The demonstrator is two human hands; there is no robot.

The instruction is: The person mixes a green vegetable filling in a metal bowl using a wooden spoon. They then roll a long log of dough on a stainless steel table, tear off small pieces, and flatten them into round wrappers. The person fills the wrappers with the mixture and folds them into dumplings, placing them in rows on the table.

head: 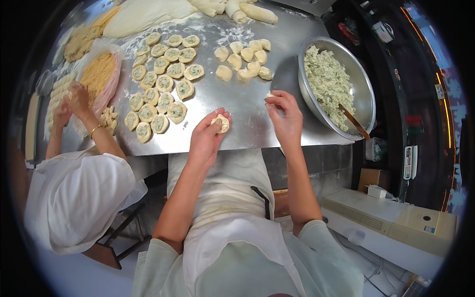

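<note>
My left hand (203,139) holds a small round of dough (223,125) with a puckered surface, the thumb pressed on it, above the table's front edge. To its right, my right hand (288,118) pinches a little bit of dough (270,95) between thumb and fingertips. Several flattened dough rounds (164,83) topped with pale green filling lie left of my hands. Beyond my hands sit several plain dough pieces (234,61). A large steel bowl (362,80) of green-flecked filling (326,80) stands at the right, a wooden-handled utensil (352,119) leaning in it.
At the left, a co-worker's hands (76,98) work beside a plastic bag of orange-brown crumbs (98,74) and rows of small dough pieces (59,92). A dough sheet (144,16) and dough rolls (256,13) lie at the back of the floured metal table (252,130).
</note>
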